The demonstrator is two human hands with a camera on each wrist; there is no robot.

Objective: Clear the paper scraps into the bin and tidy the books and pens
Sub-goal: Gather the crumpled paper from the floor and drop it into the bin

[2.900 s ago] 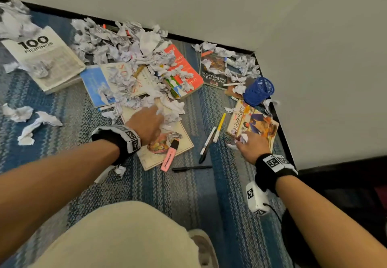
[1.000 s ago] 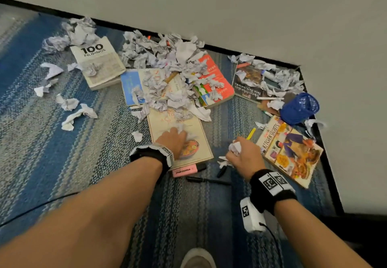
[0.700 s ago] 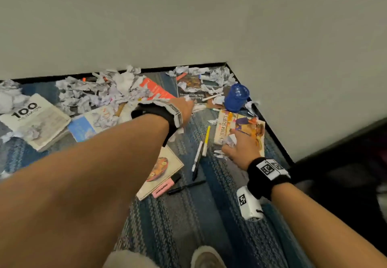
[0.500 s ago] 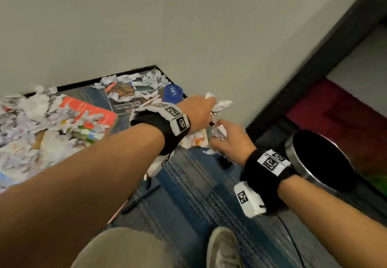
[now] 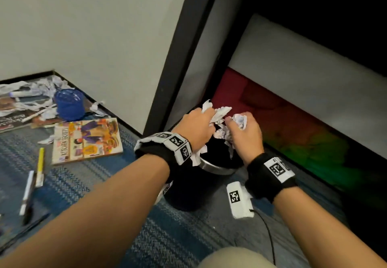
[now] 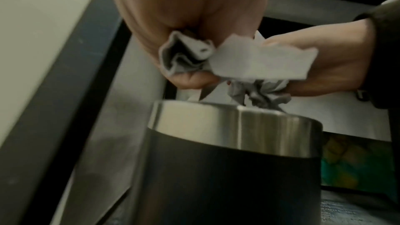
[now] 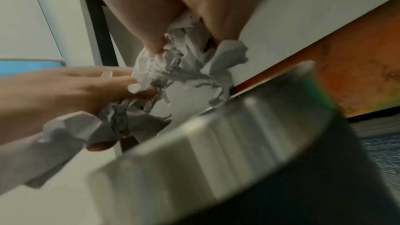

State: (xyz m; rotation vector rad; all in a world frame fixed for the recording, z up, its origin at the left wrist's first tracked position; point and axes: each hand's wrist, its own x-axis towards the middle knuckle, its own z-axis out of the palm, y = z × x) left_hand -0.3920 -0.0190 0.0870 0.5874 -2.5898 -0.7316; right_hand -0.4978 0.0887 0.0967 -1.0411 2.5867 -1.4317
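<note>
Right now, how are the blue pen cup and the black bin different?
The blue pen cup lies tipped on its side among scraps by the wall; the black bin stands upright beneath both hands. The cup is smaller and all blue; the bin is black with a steel rim. Both are round containers on the carpet.

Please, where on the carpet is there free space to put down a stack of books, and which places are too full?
Bare carpet lies between the Kitchen Secrets book, the pens and the bin; another patch is in front of the bin. Crowded: the corner by the blue pen holder, with paper scraps over books. Above the bin, both hands grip scraps.
</note>
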